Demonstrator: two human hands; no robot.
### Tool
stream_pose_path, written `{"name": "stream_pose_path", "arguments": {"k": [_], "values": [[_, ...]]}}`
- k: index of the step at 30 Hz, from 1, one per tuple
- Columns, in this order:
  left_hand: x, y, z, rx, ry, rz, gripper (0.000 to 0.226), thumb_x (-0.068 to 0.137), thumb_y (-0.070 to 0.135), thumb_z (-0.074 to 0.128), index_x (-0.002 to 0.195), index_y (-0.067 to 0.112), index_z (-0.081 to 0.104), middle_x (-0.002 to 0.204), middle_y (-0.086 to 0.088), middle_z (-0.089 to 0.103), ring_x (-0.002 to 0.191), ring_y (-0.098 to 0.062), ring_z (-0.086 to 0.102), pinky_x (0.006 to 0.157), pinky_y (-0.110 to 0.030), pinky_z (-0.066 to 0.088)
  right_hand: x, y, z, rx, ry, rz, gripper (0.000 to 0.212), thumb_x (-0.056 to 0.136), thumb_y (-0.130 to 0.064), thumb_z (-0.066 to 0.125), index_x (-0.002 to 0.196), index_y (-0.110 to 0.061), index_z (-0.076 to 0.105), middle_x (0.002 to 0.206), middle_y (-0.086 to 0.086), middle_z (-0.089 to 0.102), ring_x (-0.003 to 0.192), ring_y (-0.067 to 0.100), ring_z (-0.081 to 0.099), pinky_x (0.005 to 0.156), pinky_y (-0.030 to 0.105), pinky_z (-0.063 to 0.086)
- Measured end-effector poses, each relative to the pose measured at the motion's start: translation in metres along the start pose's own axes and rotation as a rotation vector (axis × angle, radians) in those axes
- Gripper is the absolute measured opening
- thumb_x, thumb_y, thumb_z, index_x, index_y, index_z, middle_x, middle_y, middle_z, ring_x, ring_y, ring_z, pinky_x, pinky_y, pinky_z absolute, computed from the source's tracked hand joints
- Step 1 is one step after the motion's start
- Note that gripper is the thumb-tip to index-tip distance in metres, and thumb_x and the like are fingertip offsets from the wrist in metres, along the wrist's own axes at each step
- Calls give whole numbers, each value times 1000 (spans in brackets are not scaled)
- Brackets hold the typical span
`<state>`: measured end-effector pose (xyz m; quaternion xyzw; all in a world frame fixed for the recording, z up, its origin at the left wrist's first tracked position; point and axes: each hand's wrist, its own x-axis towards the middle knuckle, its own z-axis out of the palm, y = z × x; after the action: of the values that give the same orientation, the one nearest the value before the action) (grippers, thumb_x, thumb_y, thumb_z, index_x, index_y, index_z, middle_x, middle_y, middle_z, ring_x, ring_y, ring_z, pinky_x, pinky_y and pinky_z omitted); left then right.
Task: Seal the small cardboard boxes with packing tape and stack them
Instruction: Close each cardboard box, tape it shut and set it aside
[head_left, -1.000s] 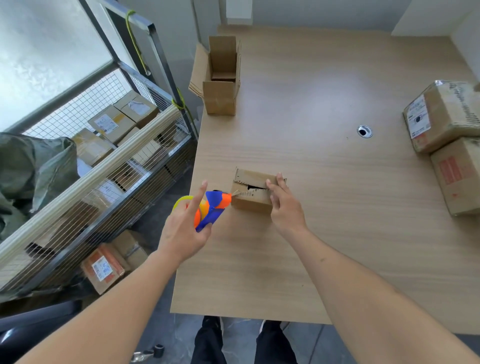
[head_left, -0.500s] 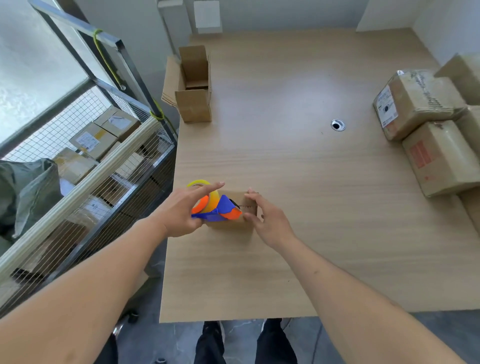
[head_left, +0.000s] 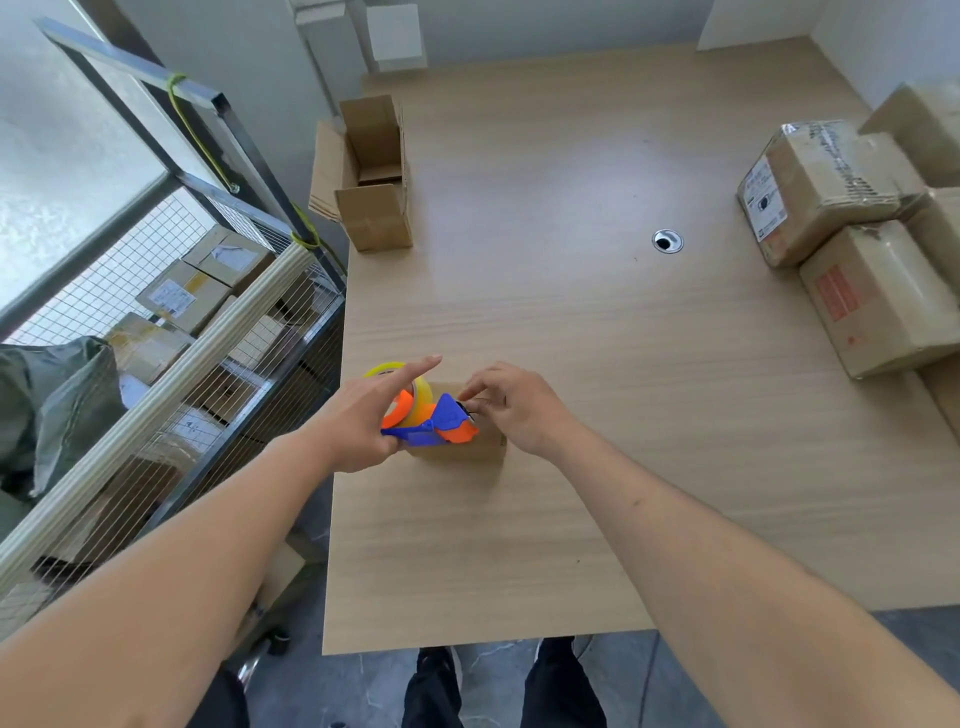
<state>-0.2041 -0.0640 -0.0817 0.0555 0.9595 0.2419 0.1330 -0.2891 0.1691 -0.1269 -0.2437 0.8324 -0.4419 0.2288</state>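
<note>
Pale wood-grain laminate covers the tabletop, a broad smooth slab that runs up to a white wall and has a round metal-ringed cable hole toward its right side. Along the left edge stands a wire-mesh cage cart of grey steel bars, loaded with labelled cardboard parcels, with a frosted window behind it. At the right edge of the tabletop lie large parcels wrapped in glossy clear tape, stacked against one another. Near the far left corner an open cardboard box stands with its flaps up, and flat cardboard leans at its left side. Close to the near left edge sits the small cardboard box, plain brown and squarish, largely hidden by the hands. The left hand grasps the tape dispenser, a blue and orange plastic tool carrying a yellowish roll, with the index finger stretched straight over the roll. The dispenser lies on top of the small box. The right hand rests on the box top, its curled fingertips pinching at the dispenser's front end.
</note>
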Motion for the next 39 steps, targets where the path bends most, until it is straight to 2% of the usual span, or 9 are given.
{"name": "stream_pose_path", "arguments": {"k": [2,5,8,14,17,25,30,33,39], "values": [[0,0,1,12,2,10,110,76,15,83,158,48,17,120,7,57,102,-24,56,85,-36,45,0,-2,1,5,37,49,10,88,-11,74,91,-20,78,95,-7,70,95,12,64,91,39,51],[2,-6,2,67,-26,54,109,79,17,79,156,55,13,127,6,56,106,-23,55,89,-39,46,-2,-8,2,16,117,70,9,87,-10,75,87,-18,79,86,-7,75,84,12,67,83,33,53],[4,-10,-3,149,-112,128,105,89,24,73,153,62,0,115,7,49,92,-18,48,80,-33,39,-5,-12,4,39,163,87,10,88,-8,72,87,-14,79,86,-4,77,83,12,68,78,28,52],[16,-10,-1,266,-198,130,101,96,32,63,149,63,-18,120,5,44,98,-19,45,85,-34,34,-18,-1,9,-24,237,129,12,88,-12,67,83,-20,74,79,-12,70,78,11,61,70,31,47],[18,-4,3,313,-193,124,99,98,32,60,147,64,-20,120,4,42,91,-16,35,85,-32,28,-29,2,9,-25,286,130,13,90,-12,66,84,-20,74,85,-8,73,82,15,62,71,32,47],[19,3,0,249,-236,116,96,98,30,60,148,67,-14,121,4,43,95,-17,39,88,-33,32,-40,6,15,21,374,88,13,89,-4,66,82,-15,68,85,-1,69,81,13,57,68,19,37],[11,18,0,291,-119,170,80,101,44,50,150,65,-10,118,5,45,99,-15,39,101,-35,30,-43,21,19,105,369,155,12,90,-4,62,83,-14,62,79,-3,66,77,17,57,69,31,43],[8,22,5,331,-71,206,74,104,46,44,149,66,-10,117,1,43,106,-21,42,103,-37,30,-41,24,18,238,357,189,7,91,-14,59,85,-16,61,76,-3,66,72,17,59,69,37,49],[8,2,3,344,-107,266,74,104,39,50,152,64,1,130,-1,42,122,-26,42,107,-40,32,-37,21,12,150,257,219,16,97,-8,59,85,-19,60,78,-6,62,76,14,55,69,28,39]]}}
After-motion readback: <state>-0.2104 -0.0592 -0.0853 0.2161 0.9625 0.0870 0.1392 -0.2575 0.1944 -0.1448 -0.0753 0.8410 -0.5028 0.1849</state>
